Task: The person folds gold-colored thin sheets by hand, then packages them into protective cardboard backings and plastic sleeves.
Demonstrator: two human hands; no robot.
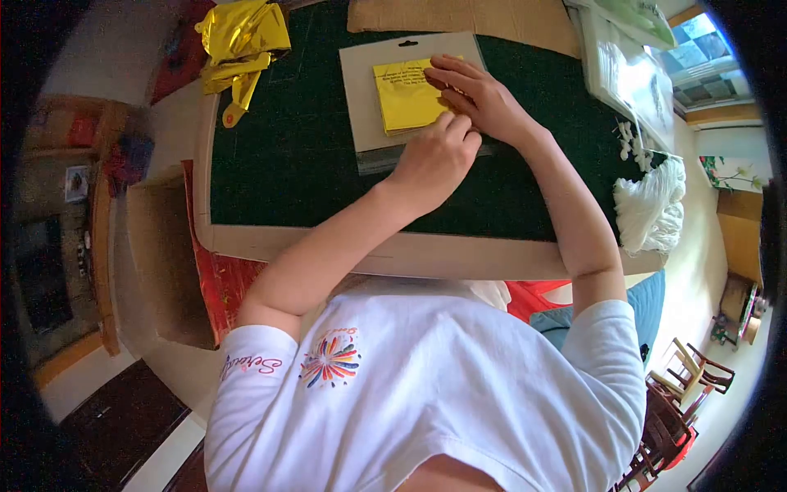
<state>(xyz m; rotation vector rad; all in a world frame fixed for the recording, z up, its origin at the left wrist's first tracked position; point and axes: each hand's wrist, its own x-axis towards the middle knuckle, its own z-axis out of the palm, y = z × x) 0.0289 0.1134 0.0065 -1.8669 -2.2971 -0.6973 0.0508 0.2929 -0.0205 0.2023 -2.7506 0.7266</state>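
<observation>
A yellow packet [407, 107] with small black print lies on a pale sheet-like bag [361, 98] with a hanging slot at its top and a clear strip at its bottom. My left hand [438, 156] is closed, its fingers curled at the lower right corner of the yellow packet; what they pinch is too small to tell. Just above it, my right hand [484, 98] rests with fingers extended over the packet's right edge. Its thumb area is partly hidden.
Crumpled gold foil [242, 41] sits at the far left of the dark green tabletop [270, 172]. Brown cardboard [467, 20] lies along the back. At the right are clear plastic bags [627, 74] and a bundle of white string [652, 209].
</observation>
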